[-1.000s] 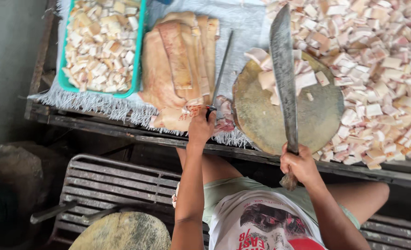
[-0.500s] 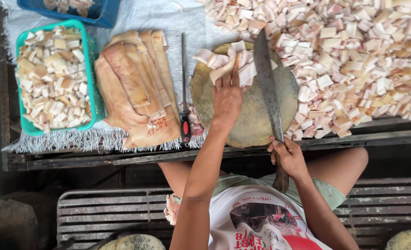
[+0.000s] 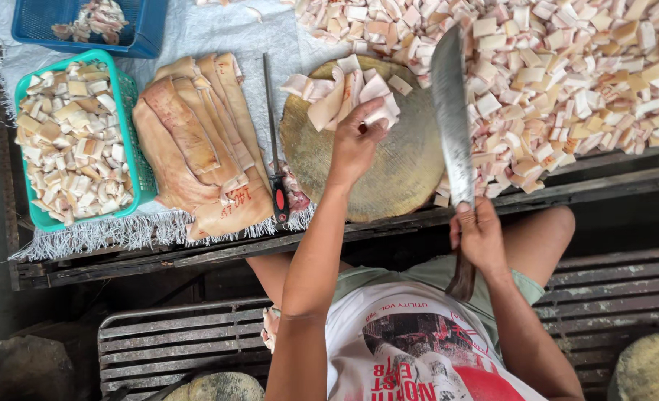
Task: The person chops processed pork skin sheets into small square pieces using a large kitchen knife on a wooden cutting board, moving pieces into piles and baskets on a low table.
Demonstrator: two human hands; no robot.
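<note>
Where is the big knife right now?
In the head view the big knife is in the right hand, blade lying along the right edge of the round chopping block, next to the heap of cut pieces.

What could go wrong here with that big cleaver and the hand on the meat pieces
The left hand rests on the cut meat pieces on the round chopping block, close to the cleaver raised in the right hand; a chop could catch the fingers. The block sits at the table edge, just above the person's bare knees, so a slipping blade could reach them.
</note>
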